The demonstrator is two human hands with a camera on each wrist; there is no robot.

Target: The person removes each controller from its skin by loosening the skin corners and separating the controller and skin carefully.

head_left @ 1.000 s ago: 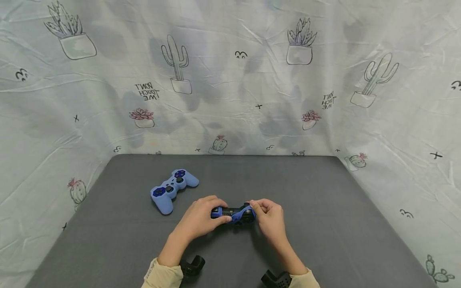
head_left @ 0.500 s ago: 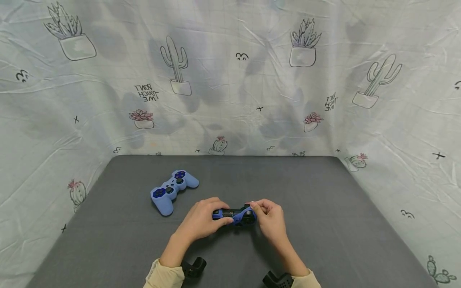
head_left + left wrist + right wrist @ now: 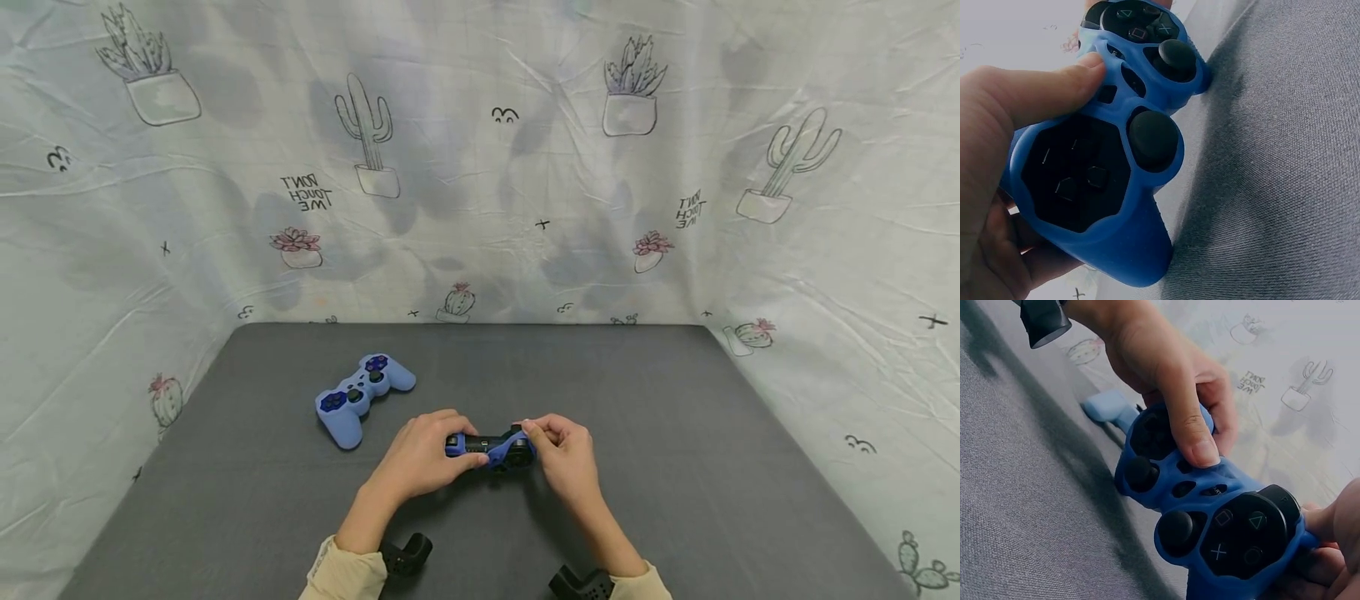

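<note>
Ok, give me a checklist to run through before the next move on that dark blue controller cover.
1. Left hand grips the dark blue controller: ok, thumb lies across its face.
2. Right hand pinches the blue cover at the controller's right end: ok.
3. Cover seated round the right button pad: not ok, its edge looks loose there.
4. Cover seated round the left directional pad: ok.
5. Controller supported: ok, its lower edge meets the grey table.
6. Light blue controller stays clear of the hands: ok, it lies apart, up and left.
</note>
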